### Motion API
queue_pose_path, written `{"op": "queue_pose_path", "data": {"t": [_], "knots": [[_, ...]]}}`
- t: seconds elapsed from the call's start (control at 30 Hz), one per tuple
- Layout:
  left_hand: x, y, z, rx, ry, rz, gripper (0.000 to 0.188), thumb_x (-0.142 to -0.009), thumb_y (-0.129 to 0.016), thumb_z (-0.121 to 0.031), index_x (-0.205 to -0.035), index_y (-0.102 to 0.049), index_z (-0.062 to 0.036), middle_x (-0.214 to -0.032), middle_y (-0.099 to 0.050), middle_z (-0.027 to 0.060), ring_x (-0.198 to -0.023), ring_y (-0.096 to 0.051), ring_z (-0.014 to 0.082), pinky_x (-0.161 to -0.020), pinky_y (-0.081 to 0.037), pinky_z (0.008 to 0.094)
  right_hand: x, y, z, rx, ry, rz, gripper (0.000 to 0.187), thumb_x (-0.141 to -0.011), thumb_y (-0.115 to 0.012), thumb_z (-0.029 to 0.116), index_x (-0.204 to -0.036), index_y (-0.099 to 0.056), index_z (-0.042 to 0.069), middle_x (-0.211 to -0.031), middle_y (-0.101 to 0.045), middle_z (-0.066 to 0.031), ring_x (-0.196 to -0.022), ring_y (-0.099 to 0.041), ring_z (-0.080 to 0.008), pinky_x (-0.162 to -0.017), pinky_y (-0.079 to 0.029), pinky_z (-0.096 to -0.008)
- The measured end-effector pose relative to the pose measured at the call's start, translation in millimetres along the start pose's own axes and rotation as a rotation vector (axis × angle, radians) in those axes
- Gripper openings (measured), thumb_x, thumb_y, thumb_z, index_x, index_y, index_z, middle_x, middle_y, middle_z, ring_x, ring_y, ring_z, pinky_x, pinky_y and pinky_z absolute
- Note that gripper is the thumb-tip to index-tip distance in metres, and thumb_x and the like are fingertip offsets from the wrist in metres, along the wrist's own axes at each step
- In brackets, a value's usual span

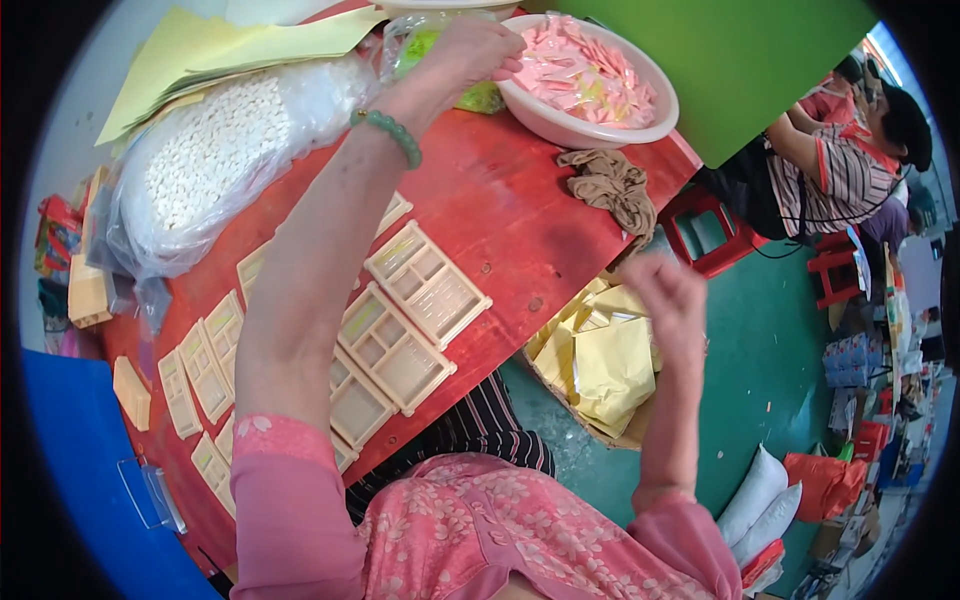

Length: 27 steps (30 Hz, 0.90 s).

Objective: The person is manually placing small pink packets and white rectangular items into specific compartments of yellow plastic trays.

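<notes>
My left hand (472, 52) is stretched across the red table to the near-left rim of a white bowl (655, 110). Its fingers are bent and pressed together at that rim; anything between them is too small to make out. Inside the bowl lie many small pink pieces (575, 70), some under clear plastic. My right hand (665, 295) is raised above a carton of yellow paper (612, 375), with motion blur over its bent fingers. Beneath my left forearm, several cream plastic trays with compartments (395, 345) are laid out in rows.
A clear bag of small white pieces (215, 150) rests at the far left, beside yellow sheets (230, 55). A crumpled brown cloth (610, 190) lies at the table's right edge. Red stools (705, 235) and a seated person (835, 170) are at the right, with white sacks (760, 510) on the green floor.
</notes>
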<state>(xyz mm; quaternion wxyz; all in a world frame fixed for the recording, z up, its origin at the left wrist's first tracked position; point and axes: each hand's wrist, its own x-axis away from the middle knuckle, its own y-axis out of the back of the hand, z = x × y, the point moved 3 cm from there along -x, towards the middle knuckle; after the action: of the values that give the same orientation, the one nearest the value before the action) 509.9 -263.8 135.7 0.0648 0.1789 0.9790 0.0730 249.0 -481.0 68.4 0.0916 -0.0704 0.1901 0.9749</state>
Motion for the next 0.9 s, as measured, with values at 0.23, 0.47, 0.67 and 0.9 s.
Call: {"op": "queue_pose_path", "data": {"t": [0.23, 0.47, 0.67, 0.9], "knots": [[-81.1, -50.3, 49.1, -0.313, -0.085, 0.015, 0.032, -0.088, -0.067, -0.022, -0.101, -0.067, 0.0067, -0.098, -0.069, 0.0149, -0.083, -0.069, 0.0229, -0.07, -0.058, 0.0315, -180.4, 23.1, 16.7, 0.135, -0.063, -0.034, 0.028, -0.094, -0.064, 0.022, -0.1, -0.068, -0.005, -0.085, -0.067, -0.0042, -0.075, -0.06, -0.008, -0.07, -0.049, -0.0223], [-61.5, -99.9, 0.2, -0.852, -0.095, 0.024, 0.046, -0.078, -0.07, -0.042, -0.092, -0.073, 0.0021, -0.095, -0.071, 0.0224, -0.095, -0.069, 0.0343, -0.083, -0.056, 0.0391, -250.4, 45.4, -13.6, 0.486, -0.157, 0.029, 0.033, -0.087, -0.065, 0.03, -0.083, -0.071, -0.002, -0.063, -0.065, -0.0079, -0.056, -0.064, -0.0178, -0.057, -0.053, -0.0322], [-64.2, -110.6, 10.9, -0.9, 0.023, 0.02, 0.046, -0.082, -0.068, -0.043, -0.099, -0.074, -0.0008, -0.101, -0.072, 0.0186, -0.099, -0.069, 0.0345, -0.087, -0.053, 0.0473, -275.6, 18.6, -4.7, 0.811, -0.129, 0.084, 0.039, -0.084, -0.072, 0.033, -0.07, -0.07, -0.003, -0.059, -0.065, -0.0084, -0.053, -0.063, -0.0152, -0.049, -0.05, -0.0311], [-68.4, -113.9, 11.2, -0.961, 0.037, 0.087, 0.043, -0.08, -0.069, -0.039, -0.104, -0.073, -0.0027, -0.108, -0.071, 0.0182, -0.103, -0.068, 0.0342, -0.091, -0.052, 0.0498, -286.0, 1.5, -8.0, 0.966, -0.151, 0.179, 0.038, -0.078, -0.07, 0.031, -0.076, -0.069, -0.007, -0.066, -0.066, -0.0181, -0.061, -0.067, -0.0293, -0.058, -0.051, -0.0392]]}}
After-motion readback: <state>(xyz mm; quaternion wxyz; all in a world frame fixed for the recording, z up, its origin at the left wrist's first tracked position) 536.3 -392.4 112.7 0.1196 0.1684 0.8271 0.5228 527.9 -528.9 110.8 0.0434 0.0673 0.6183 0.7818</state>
